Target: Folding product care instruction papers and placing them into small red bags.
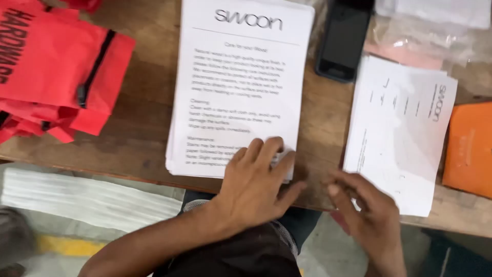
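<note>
Worn brown wood makes up the surface (pixel 138 133) in front of me, crowded with paper. My left hand (pixel 256 179) lies flat, fingers (pixel 266 151) spread and gripping nothing, pressing the near right corner of a stack of printed sheets (pixel 236 87). My right hand (pixel 369 213) hovers loosely curled and empty at the near edge of a second, smaller stack of sheets (pixel 400 128). Paper like this is light, limp and slippery — best peeled up by a corner. Red zip pouches (pixel 56 72) crowd the left, a black phone (pixel 342 41) and an orange pouch (pixel 469 149) the right — bare wood shows only between the stacks.
</note>
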